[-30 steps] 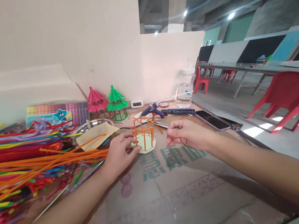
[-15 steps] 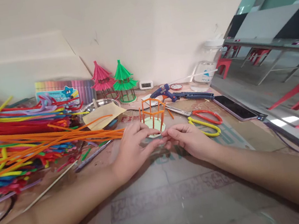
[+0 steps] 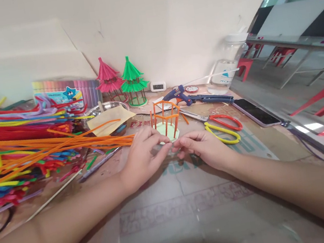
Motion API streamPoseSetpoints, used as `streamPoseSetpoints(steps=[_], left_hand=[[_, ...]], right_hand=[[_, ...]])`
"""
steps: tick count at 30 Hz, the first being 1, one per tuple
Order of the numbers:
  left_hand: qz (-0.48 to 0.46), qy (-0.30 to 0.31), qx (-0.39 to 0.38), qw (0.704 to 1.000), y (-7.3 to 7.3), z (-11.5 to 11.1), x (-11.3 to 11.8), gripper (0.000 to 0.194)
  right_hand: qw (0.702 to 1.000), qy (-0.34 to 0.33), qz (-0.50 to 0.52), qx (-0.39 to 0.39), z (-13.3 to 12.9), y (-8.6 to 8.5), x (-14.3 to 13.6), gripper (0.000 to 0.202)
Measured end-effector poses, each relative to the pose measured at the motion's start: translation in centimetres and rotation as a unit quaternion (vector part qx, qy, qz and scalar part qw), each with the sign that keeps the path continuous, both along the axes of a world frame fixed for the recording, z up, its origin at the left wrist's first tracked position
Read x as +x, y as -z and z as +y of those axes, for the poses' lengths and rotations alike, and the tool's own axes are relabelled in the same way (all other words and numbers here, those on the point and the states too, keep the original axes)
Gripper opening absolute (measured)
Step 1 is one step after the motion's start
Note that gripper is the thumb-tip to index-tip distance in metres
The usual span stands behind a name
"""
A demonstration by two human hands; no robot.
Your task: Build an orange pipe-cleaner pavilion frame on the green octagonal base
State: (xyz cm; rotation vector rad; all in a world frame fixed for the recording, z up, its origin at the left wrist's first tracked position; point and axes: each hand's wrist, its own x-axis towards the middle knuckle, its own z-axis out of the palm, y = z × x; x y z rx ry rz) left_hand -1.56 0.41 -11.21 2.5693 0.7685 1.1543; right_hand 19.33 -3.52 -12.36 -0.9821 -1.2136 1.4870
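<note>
Thumb and forefinger of my left hand (image 3: 144, 156) are pressed together; whatever is between them is too small to make out. Close beside it, my right hand (image 3: 207, 147) is also pinched, its fingertips almost meeting the left ones. Just beyond the fingertips stands a small orange frame (image 3: 165, 117) that looks made of pipe cleaners, with upright posts joined by bars. It rises from a pale green round base (image 3: 171, 130), whose front left edge is partly covered by my left hand.
Bundled coloured pipe cleaners (image 3: 32, 147) lie left. Behind stand a pink pagoda model (image 3: 109, 80), a green pagoda model (image 3: 134, 81), a small digital clock (image 3: 158, 86) and a marker set (image 3: 67, 96). A blue glue gun (image 3: 180, 94), scissors (image 3: 225, 128), phone (image 3: 256, 111) and clear bottle (image 3: 223, 67) are right.
My fingertips have drawn slightly apart, the left thumb and forefinger shifting a little left. The camera view has tilted slightly. The orange frame stays in its place.
</note>
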Motion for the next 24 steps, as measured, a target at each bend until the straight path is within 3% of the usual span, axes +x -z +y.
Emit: streamPoseSetpoints(steps=[3,11,17,24], left_hand=[[-0.004,0.007,-0.004,1.0,-0.1,-0.2,-0.1,0.01],[0.033,0.031,0.075,0.996,0.0,0.2,0.0,0.013],[0.042,0.022,0.097,0.994,0.3,0.3,-0.1,0.012],[0.077,0.02,0.086,0.993,0.1,0.4,0.0,0.015]], right_hand=[[0.999,-0.006,0.029,-0.018,0.1,0.2,0.0,0.036],[0.981,-0.05,0.136,-0.131,-0.5,-0.1,-0.6,0.031],[0.979,-0.072,0.157,-0.107,-0.9,0.1,-1.0,0.03],[0.989,-0.076,0.123,-0.021,-1.1,0.4,-1.1,0.041]])
